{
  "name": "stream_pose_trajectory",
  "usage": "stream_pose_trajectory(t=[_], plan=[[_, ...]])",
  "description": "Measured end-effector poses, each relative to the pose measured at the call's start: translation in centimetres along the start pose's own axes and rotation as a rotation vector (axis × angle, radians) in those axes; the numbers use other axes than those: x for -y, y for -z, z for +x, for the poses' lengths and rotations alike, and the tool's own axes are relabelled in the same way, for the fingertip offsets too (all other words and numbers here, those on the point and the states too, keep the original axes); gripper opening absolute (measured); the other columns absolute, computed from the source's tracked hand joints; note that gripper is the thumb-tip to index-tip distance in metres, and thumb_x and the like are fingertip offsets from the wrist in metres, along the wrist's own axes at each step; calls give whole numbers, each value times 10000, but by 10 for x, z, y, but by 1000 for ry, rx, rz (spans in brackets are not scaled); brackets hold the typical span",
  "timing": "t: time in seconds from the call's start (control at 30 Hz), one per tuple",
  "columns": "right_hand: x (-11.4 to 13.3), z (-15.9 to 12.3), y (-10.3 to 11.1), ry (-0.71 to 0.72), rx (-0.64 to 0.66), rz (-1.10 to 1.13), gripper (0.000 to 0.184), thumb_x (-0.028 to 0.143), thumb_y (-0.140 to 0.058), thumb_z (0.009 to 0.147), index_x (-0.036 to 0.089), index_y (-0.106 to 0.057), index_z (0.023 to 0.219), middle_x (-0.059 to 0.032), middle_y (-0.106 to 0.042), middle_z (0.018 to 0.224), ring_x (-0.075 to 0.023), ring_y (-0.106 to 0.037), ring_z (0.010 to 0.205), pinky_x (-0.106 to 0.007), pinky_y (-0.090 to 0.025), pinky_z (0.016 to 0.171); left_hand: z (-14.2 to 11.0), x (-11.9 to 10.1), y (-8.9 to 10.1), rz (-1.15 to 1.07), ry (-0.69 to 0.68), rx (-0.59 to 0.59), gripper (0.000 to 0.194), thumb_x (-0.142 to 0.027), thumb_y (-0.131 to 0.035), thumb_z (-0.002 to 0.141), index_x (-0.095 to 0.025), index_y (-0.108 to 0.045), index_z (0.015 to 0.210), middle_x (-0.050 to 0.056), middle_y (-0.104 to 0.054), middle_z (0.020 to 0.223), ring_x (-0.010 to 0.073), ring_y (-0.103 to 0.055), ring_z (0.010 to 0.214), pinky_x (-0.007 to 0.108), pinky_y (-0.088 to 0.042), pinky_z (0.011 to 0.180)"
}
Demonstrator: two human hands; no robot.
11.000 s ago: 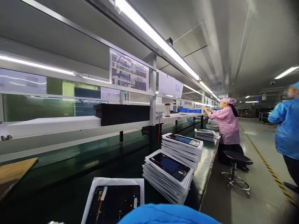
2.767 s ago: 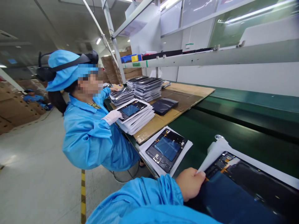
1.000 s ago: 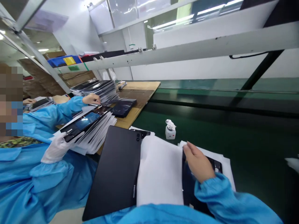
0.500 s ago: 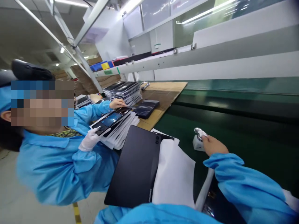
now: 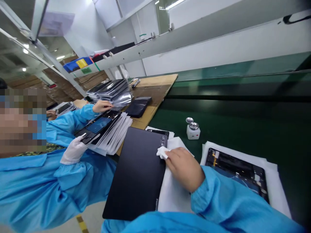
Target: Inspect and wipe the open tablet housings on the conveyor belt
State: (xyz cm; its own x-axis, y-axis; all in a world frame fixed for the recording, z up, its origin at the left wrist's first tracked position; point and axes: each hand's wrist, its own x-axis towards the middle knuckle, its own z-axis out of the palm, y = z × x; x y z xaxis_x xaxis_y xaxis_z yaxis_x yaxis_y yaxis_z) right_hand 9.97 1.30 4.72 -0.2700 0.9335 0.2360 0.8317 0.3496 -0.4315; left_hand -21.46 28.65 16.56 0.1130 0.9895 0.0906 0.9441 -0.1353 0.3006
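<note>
My right hand (image 5: 184, 166) pinches a small crumpled white wipe (image 5: 162, 152) at the right edge of a dark tablet back cover (image 5: 136, 174), just below its camera lenses. The cover is tilted up in front of me, its outer face showing. Under my right hand hangs a white sheet (image 5: 175, 194) beside the cover. My left hand is hidden; only a bit of blue sleeve shows below the cover. Beyond my right hand, a white dispenser bottle (image 5: 193, 132) stands on the green bench with its metal lid flipped up.
At right, an opened tablet body (image 5: 239, 171) lies on white sheets. A co-worker at left holds another tablet frame (image 5: 99, 126) over a stack of white-sheeted pieces (image 5: 116, 134). Cardboard (image 5: 157, 87) carries a dark pouch (image 5: 138, 106) and a stack of glossy panels (image 5: 109, 90).
My right hand has moved left with the wipe, from the bottle's top to the back cover's edge. The view has turned right, bringing the opened tablet body at right into clearer sight.
</note>
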Motion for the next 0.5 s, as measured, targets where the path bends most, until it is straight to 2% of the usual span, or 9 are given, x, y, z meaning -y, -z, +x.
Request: stream_pose_trajectory(t=[0.07,0.17,0.3,0.4,0.5], plan=[[-2,-2,3,-4,12,-23,241,165,-398,810,136,-601,937,-106,-630,856,-268,-503,841,-408,-392,779,23,4,1,28,-78,114,170,-105,-495,766,8,-553,879,34,-566,935,36,-518,840,177,-384,856],[-2,-6,3,48,51,-39,204,141,-457,773,185,-616,893,-62,-643,830,-252,-513,822,-370,-398,752,33,19,0,70,-149,172,187,-46,-530,680,0,-552,860,4,-591,907,-27,-485,806,84,-337,835],[-1,-9,-3,-27,3,-83,215,160,-403,801,150,-614,841,-102,-633,779,-260,-522,774,-389,-398,686,31,35,1,121,-187,92,157,-66,-515,669,-18,-572,807,-13,-609,860,-32,-479,774,59,-348,791],[-3,-8,-5,-4,-7,-75,164,157,-460,769,195,-618,794,-49,-635,739,-233,-533,765,-354,-405,666,37,37,3,138,-203,12,184,-101,-457,712,-40,-583,832,-31,-606,885,-36,-485,793,69,-346,803],[-22,-4,4,-61,-58,-59,171,218,-435,812,187,-603,807,-29,-630,756,-202,-546,764,-351,-419,683,44,36,4,129,-221,-10,211,-103,-413,739,-57,-593,841,-47,-613,841,-48,-494,772,82,-347,807]])
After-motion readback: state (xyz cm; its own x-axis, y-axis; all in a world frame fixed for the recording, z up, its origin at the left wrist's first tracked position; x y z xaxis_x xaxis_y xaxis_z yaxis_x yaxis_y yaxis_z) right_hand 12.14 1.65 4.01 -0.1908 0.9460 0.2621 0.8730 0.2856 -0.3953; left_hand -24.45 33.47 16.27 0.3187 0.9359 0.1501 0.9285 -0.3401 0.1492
